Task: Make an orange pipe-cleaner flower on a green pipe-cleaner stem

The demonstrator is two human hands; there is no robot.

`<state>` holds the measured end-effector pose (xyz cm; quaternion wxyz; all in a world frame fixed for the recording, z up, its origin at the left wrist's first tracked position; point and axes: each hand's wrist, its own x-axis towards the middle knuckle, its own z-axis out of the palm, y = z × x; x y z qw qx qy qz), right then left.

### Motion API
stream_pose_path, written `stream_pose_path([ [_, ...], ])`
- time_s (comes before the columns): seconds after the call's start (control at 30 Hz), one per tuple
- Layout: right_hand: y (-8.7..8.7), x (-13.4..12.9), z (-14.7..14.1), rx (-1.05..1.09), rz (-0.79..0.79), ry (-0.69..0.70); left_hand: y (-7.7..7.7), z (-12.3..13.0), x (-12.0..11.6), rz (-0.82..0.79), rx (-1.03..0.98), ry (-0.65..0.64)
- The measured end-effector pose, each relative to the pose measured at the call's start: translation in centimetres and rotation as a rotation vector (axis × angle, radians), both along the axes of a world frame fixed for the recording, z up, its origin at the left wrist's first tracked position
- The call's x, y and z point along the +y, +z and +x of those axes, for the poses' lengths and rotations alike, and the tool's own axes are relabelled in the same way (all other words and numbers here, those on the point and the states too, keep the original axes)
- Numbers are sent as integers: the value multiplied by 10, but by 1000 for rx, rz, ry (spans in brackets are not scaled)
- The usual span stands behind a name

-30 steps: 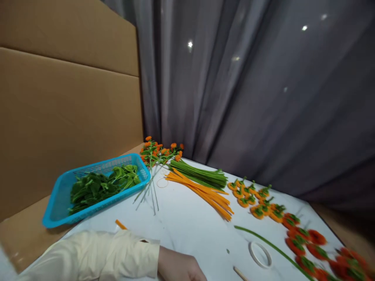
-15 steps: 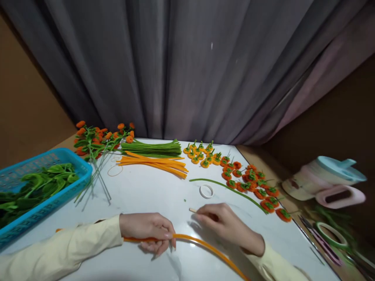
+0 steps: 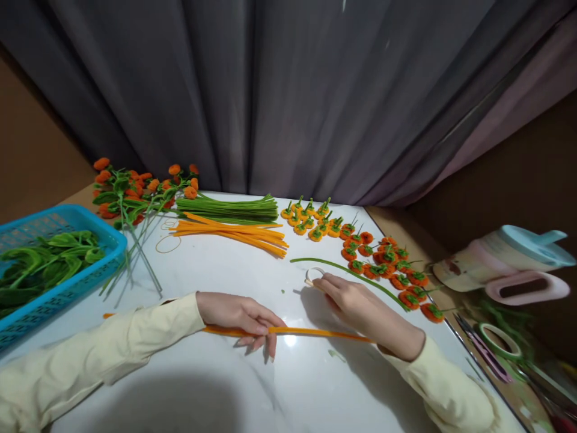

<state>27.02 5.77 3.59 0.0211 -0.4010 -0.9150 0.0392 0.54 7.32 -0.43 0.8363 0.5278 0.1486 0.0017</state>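
My left hand [image 3: 246,319] pinches an orange pipe cleaner [image 3: 315,331] between thumb and fingers near its middle. One end runs left under my sleeve; the other stretches right and passes behind my right wrist. My right hand [image 3: 345,294] is closed in a pinch on a short pale stick [image 3: 309,282], whose tip pokes out past the fingers. These fingers are at a white ring [image 3: 312,270], partly covering it; whether they touch it I cannot tell. Just beyond lies a single green pipe cleaner [image 3: 342,269], curved across the table.
Orange pipe cleaners [image 3: 229,235] and a green bundle [image 3: 225,210] lie at the back. Yellow flower heads [image 3: 315,231] and orange ones [image 3: 385,270] stand to the right. A blue basket [image 3: 118,252] holds leaves at left. A tumbler [image 3: 478,264], tape [image 3: 500,341] and scissors [image 3: 487,355] are at right.
My right hand has moved away from me to the white ring, still pinching the pale stick. The orange pipe cleaner now lies straighter in my left hand. The view has shifted slightly.
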Motion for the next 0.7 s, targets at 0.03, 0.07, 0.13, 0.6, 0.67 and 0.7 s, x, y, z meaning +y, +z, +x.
stream_pose_path([
  [0.03, 5, 1, 3, 65, 8, 5, -2, -1, 1, 10, -16, -41],
  [0.07, 11, 0, 5, 149, 16, 9, -3, -2, 2, 16, -29, -68],
  [0.13, 26, -4, 4, 379, 29, -6, -6, -2, 1, 43, -44, -44],
  [0.6, -33, -39, -47, 1124, -186, -103, -2, 0, -25, 1400, 109, 312],
  [0.67, -35, -40, -46, 1092, -86, -91, -6, 0, -25, 1486, 88, 321],
  [0.7, -35, -39, -46, 1058, -55, -85, -7, 0, -25, 1524, 76, 326],
])
